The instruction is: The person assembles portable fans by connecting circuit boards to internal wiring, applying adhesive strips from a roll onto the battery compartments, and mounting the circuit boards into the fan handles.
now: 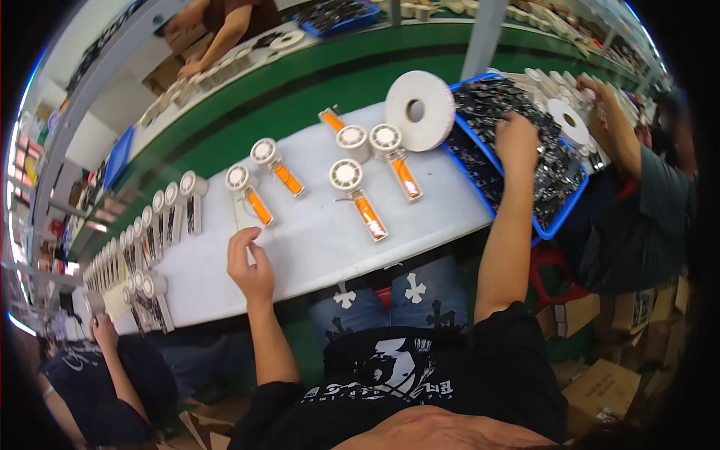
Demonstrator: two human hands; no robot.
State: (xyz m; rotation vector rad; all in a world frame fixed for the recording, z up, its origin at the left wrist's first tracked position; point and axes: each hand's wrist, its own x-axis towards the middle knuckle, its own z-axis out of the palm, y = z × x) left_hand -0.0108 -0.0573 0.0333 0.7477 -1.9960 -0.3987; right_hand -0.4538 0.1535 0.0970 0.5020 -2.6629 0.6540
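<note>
My left hand (pixel 251 266) is at the near edge of the white worktop (pixel 300 264), fingers loosely bent and thumb apart, holding nothing. Just beyond its fingertips lies a white handheld fan (pixel 238 178) with an orange strip in its open handle. More such fans are spread over the worktop, including a handheld fan (pixel 346 175) at the middle. At the right, my right hand (pixel 517 142) reaches into a blue tray (pixel 491 161) heaped with small black parts (pixel 551 176). Its fingers are bent down among them; what they pinch, if anything, is hidden.
A large white roll (pixel 420 111) stands beside the tray, and a smaller white roll (pixel 568 122) lies past it. Rows of fans (pixel 159 210) line the left side. Co-workers sit at both sides and across the green conveyor belt (pixel 300 90). A grey post (pixel 486 37) rises behind the tray.
</note>
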